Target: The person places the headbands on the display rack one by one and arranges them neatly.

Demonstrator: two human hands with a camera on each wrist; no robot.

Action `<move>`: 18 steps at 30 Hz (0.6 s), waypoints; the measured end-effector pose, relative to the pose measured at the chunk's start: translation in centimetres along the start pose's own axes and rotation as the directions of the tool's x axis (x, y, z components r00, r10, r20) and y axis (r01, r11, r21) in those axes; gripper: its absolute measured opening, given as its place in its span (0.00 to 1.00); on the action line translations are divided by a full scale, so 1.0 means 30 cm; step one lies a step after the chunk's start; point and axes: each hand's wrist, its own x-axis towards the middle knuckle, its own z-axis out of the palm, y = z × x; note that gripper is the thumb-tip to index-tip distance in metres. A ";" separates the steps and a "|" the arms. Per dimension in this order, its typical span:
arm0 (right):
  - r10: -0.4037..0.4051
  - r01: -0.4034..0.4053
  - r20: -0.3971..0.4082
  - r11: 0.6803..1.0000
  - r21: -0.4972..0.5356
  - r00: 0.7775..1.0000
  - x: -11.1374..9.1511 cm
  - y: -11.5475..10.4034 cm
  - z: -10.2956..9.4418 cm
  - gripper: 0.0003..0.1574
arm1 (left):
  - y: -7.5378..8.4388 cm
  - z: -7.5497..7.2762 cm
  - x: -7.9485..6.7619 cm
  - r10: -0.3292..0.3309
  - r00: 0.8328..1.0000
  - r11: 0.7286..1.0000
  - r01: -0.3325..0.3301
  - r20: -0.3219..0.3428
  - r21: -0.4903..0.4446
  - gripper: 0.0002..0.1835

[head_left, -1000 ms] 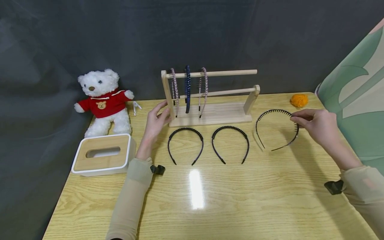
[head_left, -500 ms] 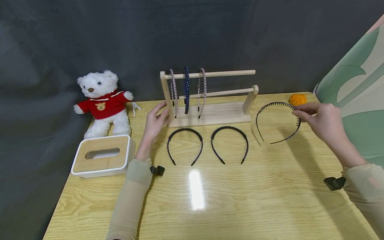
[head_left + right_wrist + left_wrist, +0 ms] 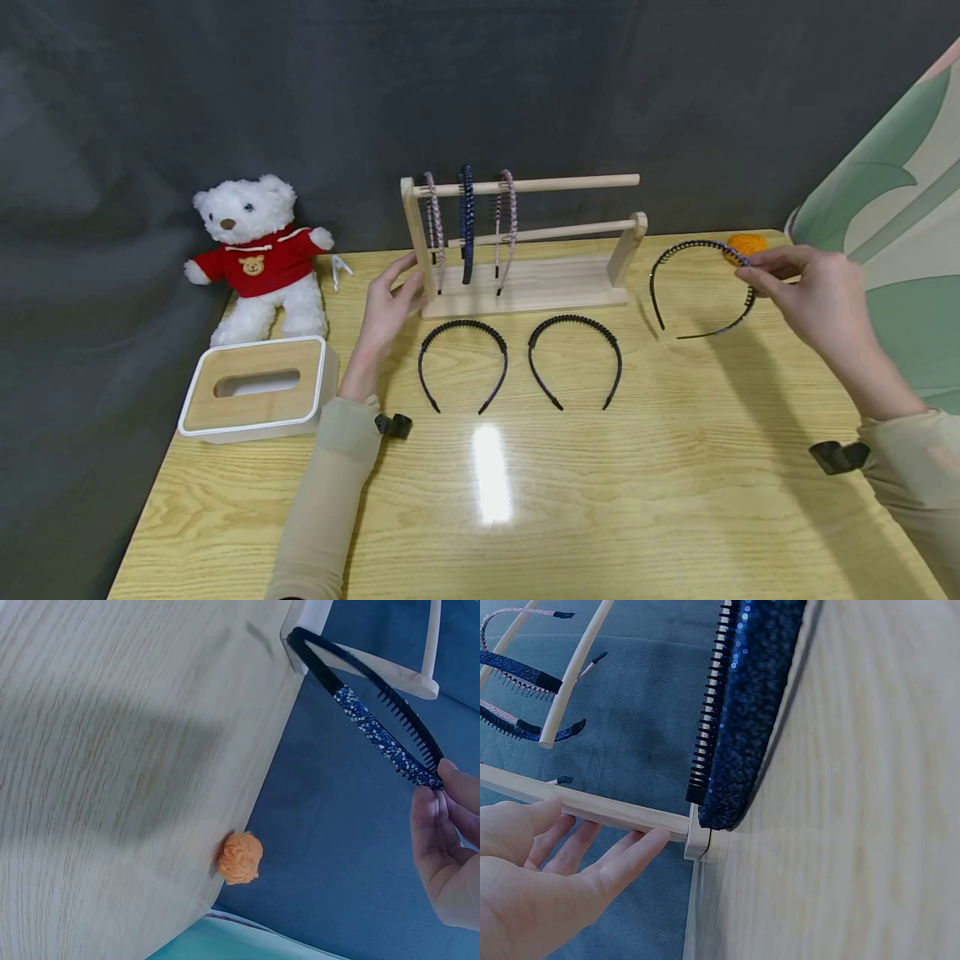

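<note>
My right hand (image 3: pixel 813 292) pinches a dark toothed headband (image 3: pixel 375 735) with blue and silver sequins between thumb and fingers, held above the table at the right. My left hand (image 3: pixel 387 307) holds the left upright of a wooden headband stand (image 3: pixel 566 279), thumb on one side and fingers on the other, as the left wrist view shows. From its upper bar hang a navy headband (image 3: pixel 468 225) and two pink ones, one pink headband (image 3: pixel 512 212) to its right. Before the stand lie two dark headbands, the left headband (image 3: pixel 464 322) and the right headband (image 3: pixel 574 319), ends toward me.
A white teddy bear (image 3: pixel 255 271) in a red sweater sits at the back left, behind a tissue box (image 3: pixel 198 404). Beside the bear lies a small white clip (image 3: pixel 341 268). An orange ball (image 3: pixel 746 244) is at the back right, partly behind the held headband.
The right hand has raised the headband and carried it slightly toward the back, turning it a little. The left hand keeps its hold on the stand.
</note>
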 end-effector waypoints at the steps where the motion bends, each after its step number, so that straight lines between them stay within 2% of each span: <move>1: 0.006 -0.006 -0.002 1.000 0.006 1.000 -0.001 -0.003 -0.003 0.09 | -0.001 0.000 0.000 0.000 1.000 1.000 0.000 -0.001 -0.001 0.25; 13: 0.048 -0.046 -0.035 0.996 0.071 0.998 0.006 -0.037 -0.029 0.11 | 0.002 0.004 0.000 0.003 1.000 1.000 -0.003 -0.001 -0.006 0.25; 18: 0.061 -0.058 -0.047 0.996 0.063 0.997 0.019 -0.065 -0.043 0.13 | 0.002 0.003 -0.001 0.000 1.000 1.000 0.000 -0.003 -0.003 0.25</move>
